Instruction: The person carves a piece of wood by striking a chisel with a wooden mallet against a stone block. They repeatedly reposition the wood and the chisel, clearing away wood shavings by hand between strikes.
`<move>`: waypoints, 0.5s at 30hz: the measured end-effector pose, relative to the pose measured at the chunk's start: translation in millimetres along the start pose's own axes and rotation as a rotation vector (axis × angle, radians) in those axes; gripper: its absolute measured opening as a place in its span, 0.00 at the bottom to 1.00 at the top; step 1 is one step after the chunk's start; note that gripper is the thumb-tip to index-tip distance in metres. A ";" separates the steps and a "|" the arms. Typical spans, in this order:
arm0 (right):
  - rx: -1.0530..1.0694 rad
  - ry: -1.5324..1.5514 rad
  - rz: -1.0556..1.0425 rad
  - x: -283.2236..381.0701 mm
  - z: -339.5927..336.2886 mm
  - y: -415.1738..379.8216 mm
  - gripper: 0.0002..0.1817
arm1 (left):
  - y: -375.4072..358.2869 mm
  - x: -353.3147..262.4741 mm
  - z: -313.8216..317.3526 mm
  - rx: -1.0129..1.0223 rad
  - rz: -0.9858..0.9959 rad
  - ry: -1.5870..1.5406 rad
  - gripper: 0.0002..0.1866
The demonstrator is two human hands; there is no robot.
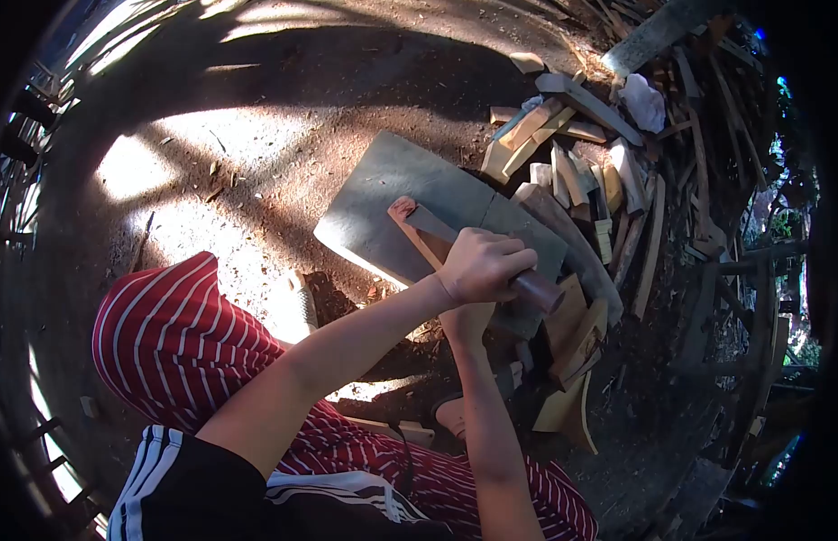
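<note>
My left hand (482, 264) is closed around a dark, round tool handle (538, 292), whose blunt end sticks out to the right of the fist. Just beneath it is my right hand (467, 322), mostly covered by the left, so its fingers are hidden. A pale wooden piece (423, 236) with a reddish end slants from the upper left toward both hands. It lies over a large, flat-topped grey block (374, 185). Whether the handle joins anything beyond my fist is hidden.
Cut wood offcuts (536, 135) are piled at the upper right, beside a whitish lump (642, 103). Curved wood pieces (572, 410) lie right of the block. My striped red trouser leg (180, 334) is at the left. Sunlit dirt ground (211, 144) holds scattered chips.
</note>
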State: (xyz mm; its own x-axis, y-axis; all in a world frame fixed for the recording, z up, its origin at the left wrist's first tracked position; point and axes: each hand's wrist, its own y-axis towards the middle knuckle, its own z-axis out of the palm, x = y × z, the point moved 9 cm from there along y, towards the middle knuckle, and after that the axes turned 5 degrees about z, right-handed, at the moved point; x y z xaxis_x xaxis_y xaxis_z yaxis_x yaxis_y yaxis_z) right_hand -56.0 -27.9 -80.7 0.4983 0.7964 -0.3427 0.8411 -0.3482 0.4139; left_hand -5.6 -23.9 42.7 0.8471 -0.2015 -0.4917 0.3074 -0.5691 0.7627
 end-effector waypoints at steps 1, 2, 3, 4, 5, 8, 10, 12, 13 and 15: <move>0.003 -0.001 0.003 -1.4 4.3 -2.7 0.18 | 1.2 1.1 -3.4 -0.016 -0.001 -0.010 0.16; 0.045 0.093 0.024 -6.2 2.4 -0.6 0.19 | 4.3 1.1 -7.7 -0.036 -0.002 -0.021 0.16; 0.087 0.186 0.041 -11.4 -2.4 2.1 0.21 | 8.6 2.4 -11.3 -0.040 -0.004 -0.026 0.16; 0.129 0.282 0.061 -14.8 -7.5 4.1 0.22 | 12.3 12.1 -18.7 -0.071 -0.068 -0.060 0.16; 0.170 0.381 0.083 -16.6 -12.7 5.6 0.23 | 17.4 21.5 -27.5 -0.098 -0.130 -0.093 0.15; 0.219 0.512 0.151 -18.0 -22.0 8.6 0.28 | 29.8 59.0 -77.0 -0.422 -0.310 -0.252 0.11; 0.210 0.536 0.192 -19.6 -24.0 9.6 0.33 | 12.5 108.2 -101.4 -0.559 -0.562 -0.267 0.10; 0.207 0.517 0.197 -19.7 -24.2 9.2 0.33 | 8.7 131.8 -128.8 -0.733 -0.644 -0.585 0.09; 0.211 0.500 0.194 -19.1 -23.9 8.8 0.32 | 2.4 144.1 -141.8 -0.833 -0.617 -0.641 0.07; 0.225 0.497 0.207 -18.3 -21.7 7.7 0.33 | -14.9 156.3 -161.6 -0.968 -0.631 -0.643 0.08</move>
State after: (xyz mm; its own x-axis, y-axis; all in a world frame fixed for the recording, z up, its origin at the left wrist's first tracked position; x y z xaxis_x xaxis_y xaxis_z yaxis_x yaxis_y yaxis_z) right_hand -63.2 -34.4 -52.9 0.5446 0.8178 0.1859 0.7876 -0.5749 0.2217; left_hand 192.2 81.9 22.4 0.1724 -0.6060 -0.7766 0.9813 0.0374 0.1886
